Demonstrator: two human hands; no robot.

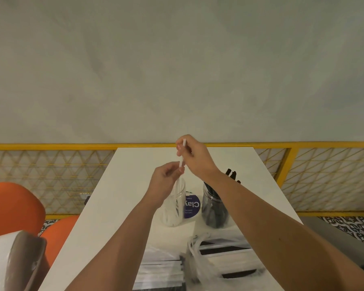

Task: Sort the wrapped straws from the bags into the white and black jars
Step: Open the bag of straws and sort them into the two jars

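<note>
Left hand (164, 181) and right hand (195, 157) pinch a white straw (180, 163), seemingly above the white jar (174, 215); lower it upright, then release.

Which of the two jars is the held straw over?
The left jar, holding white straws; the wrapped straw hangs over its mouth. The right jar holds black straws.

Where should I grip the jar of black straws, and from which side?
Probably the clear wall of the black-straw jar, mid height, from the right: black straws stick out of its top, and the white-straw jar stands on its left.
</note>
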